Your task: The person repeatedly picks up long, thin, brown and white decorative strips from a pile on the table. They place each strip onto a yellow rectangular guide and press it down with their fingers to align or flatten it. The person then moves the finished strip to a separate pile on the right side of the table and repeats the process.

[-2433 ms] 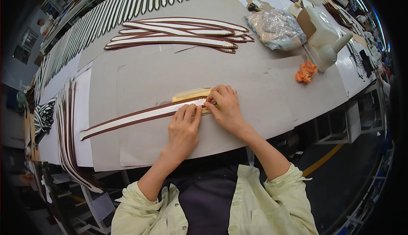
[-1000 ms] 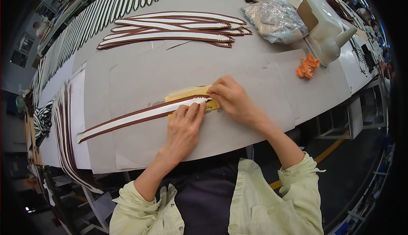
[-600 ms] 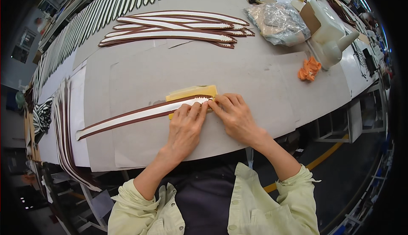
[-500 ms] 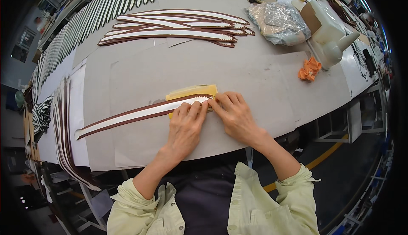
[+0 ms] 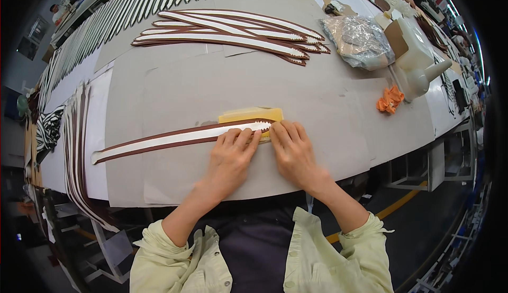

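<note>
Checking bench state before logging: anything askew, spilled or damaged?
Nothing stands out. Both hands, left hand and right hand, press flat on the brown-and-white strip over a yellow pad. The orange rag lies crumpled but contained.

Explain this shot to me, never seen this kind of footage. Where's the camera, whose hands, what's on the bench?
No machine here: a person works with two bare hands. The camera sits on their head and looks down, a fisheye lens, so straight edges bend near the rim. The forearms in pale green sleeves coming up from the bottom are their own.

The left hand and right hand both lie flat, fingers pressing down on the toothed end of a long brown-and-white strip, which lies across a yellow pad. Neither hand grips anything; they only press.

All of it lies on grey card sheets covering the table. Further back: a pile of similar strips, a crinkled plastic bag, a white jug and an orange rag.
</note>
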### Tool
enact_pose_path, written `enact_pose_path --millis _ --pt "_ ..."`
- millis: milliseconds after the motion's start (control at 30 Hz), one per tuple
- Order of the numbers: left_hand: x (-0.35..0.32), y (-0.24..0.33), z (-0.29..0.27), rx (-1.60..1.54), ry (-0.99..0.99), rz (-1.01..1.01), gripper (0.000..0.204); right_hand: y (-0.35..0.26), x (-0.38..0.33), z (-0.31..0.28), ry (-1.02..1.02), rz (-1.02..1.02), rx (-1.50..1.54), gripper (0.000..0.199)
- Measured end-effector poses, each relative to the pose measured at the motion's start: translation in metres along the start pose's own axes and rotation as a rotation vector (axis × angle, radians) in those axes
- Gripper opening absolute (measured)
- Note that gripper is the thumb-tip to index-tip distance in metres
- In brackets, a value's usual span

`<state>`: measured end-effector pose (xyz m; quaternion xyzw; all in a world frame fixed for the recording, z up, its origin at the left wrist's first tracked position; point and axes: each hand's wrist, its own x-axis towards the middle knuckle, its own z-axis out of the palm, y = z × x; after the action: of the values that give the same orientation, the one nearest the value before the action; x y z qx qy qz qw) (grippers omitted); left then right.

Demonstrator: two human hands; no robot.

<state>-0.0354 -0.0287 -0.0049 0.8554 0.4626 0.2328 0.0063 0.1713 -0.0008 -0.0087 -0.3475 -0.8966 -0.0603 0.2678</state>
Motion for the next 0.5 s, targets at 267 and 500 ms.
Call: enact_pose_path --millis 267,500 --pt "0.006 0.005 -0.003 -0.065 0.002 -0.009 0.053 -0.018 0.002 0.007 0.015 0.04 0.082 0.046" --pt "0.008 0.013 -0.006 -0.051 -0.06 -0.074 0.054 -0.019 -0.002 0.01 0.043 0.086 0.244 0.049"
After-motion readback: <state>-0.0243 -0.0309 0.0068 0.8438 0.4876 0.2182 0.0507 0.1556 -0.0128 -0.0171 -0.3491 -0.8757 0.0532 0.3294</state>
